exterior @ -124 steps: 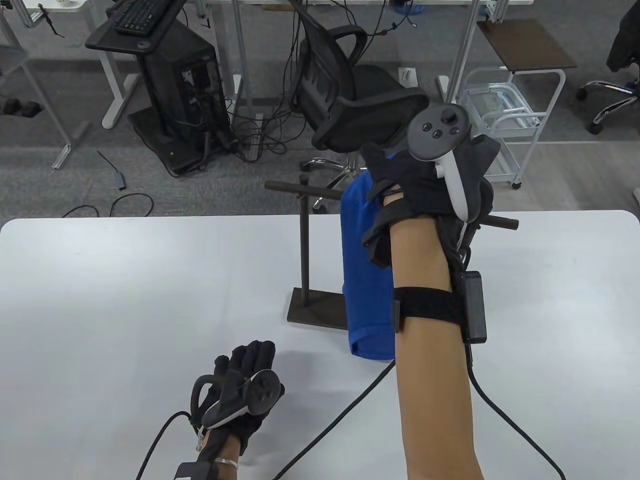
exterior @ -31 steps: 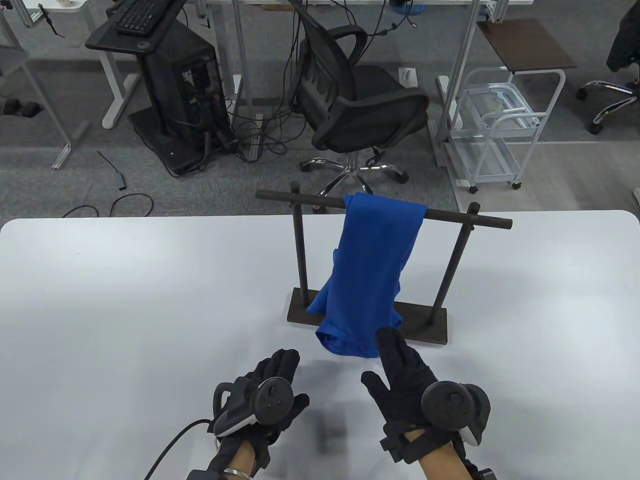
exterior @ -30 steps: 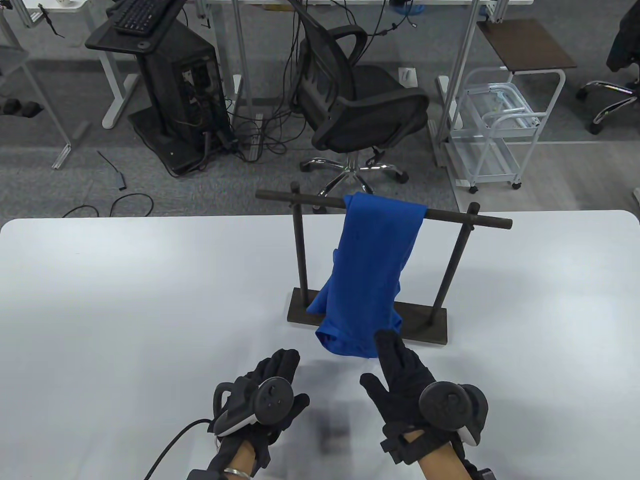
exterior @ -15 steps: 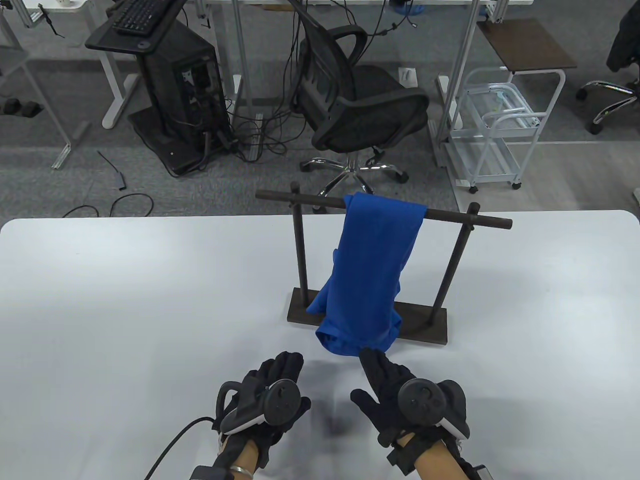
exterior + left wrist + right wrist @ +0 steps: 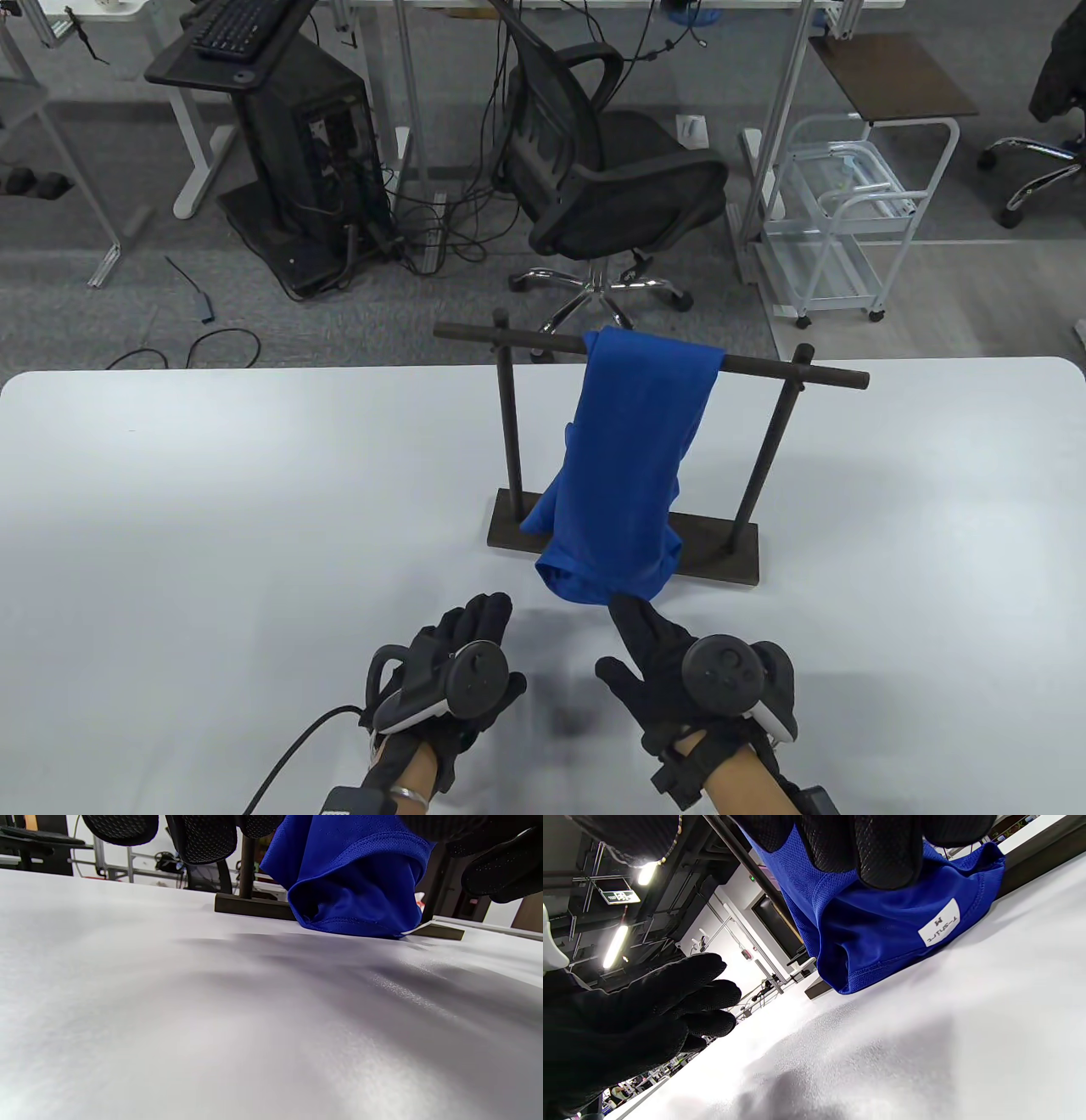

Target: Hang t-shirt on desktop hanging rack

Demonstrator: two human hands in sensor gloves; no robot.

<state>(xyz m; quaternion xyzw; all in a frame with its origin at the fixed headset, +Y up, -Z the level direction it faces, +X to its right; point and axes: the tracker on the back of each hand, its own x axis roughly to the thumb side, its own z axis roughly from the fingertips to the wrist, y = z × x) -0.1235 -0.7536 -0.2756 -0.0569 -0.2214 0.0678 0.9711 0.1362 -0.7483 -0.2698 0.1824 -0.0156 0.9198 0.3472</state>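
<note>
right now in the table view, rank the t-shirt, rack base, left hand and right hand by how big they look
1. blue t-shirt
2. rack base, partly covered
3. right hand and left hand: alike, nearer the camera, so unranked

Bare table (image 5: 212, 509) left of rack (image 5: 509, 424)

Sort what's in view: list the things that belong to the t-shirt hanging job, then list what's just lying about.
Part of the job:
- blue t-shirt, draped over the rack's bar
- desktop hanging rack
- left hand and right hand, both open near the shirt's hem
- white table

Just lying about:
- office chair
- computer tower
- white trolley
- floor cables
</note>
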